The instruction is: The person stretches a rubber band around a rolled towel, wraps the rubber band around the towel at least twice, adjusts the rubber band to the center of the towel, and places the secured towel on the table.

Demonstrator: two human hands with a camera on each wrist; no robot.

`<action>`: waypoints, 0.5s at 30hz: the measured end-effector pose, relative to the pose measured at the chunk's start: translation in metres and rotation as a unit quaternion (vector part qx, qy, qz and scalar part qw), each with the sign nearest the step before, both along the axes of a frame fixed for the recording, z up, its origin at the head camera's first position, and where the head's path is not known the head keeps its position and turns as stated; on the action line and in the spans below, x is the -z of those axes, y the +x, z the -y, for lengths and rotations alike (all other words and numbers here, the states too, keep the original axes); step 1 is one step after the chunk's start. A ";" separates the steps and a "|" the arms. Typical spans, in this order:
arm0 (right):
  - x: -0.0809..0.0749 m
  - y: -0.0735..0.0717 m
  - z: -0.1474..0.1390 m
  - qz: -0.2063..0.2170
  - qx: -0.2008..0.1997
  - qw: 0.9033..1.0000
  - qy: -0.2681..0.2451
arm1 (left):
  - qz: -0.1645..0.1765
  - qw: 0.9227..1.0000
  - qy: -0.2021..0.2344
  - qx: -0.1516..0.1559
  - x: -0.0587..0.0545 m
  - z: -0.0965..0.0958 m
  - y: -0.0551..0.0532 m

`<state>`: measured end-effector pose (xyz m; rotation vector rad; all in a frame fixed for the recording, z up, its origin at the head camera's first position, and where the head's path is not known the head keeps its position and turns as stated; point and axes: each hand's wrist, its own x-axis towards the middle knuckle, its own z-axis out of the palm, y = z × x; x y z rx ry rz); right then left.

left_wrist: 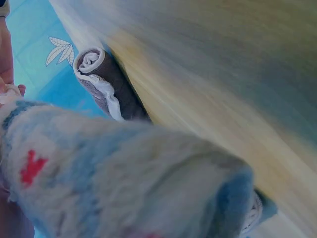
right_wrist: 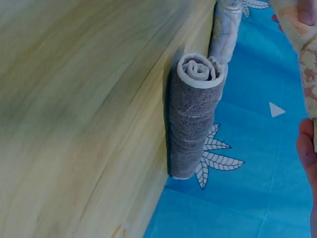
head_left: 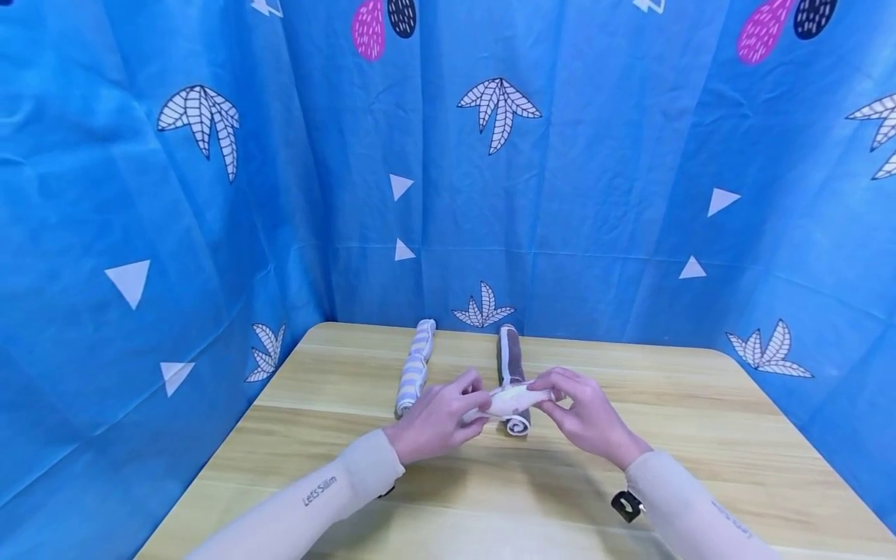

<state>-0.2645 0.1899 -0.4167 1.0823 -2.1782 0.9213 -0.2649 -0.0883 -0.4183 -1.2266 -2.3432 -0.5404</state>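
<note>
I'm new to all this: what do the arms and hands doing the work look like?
They are a person's. The left sleeve and right sleeve are long and pale, each with dark lettering; the left one's begins "Let's". A small black piece shows beside the right cuff. The left hand and right hand wear no gloves, leaving the fingers bare.

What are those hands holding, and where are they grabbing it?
A pale cloth: the left hand grips its left part, the right hand its right part.
</note>
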 end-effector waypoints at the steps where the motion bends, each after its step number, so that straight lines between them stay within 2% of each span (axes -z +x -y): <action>1: 0.000 0.000 0.000 0.008 0.003 1.000 -0.004 | 0.014 1.000 0.006 0.001 0.000 0.000 0.001; 4: -0.004 0.003 0.000 0.030 0.016 0.999 -0.003 | 0.066 0.997 0.029 0.001 -0.002 -0.001 0.001; 7: -0.012 0.006 0.000 0.033 0.024 0.999 0.019 | 0.147 0.987 0.067 0.001 -0.004 -0.001 -0.001; 9: -0.018 0.009 -0.001 0.017 0.028 0.998 0.048 | 0.216 0.971 0.099 0.005 -0.005 0.000 -0.002; 12: -0.023 0.012 -0.004 -0.033 0.038 0.994 0.102 | 0.306 0.942 0.137 0.013 -0.008 0.002 -0.005; 14: -0.025 0.012 -0.005 -0.073 0.045 0.988 0.132 | 0.349 0.925 0.147 0.020 -0.008 0.002 -0.007; 15: -0.024 0.012 -0.005 -0.090 0.047 0.985 0.141 | 0.361 0.921 0.147 0.024 -0.009 0.002 -0.007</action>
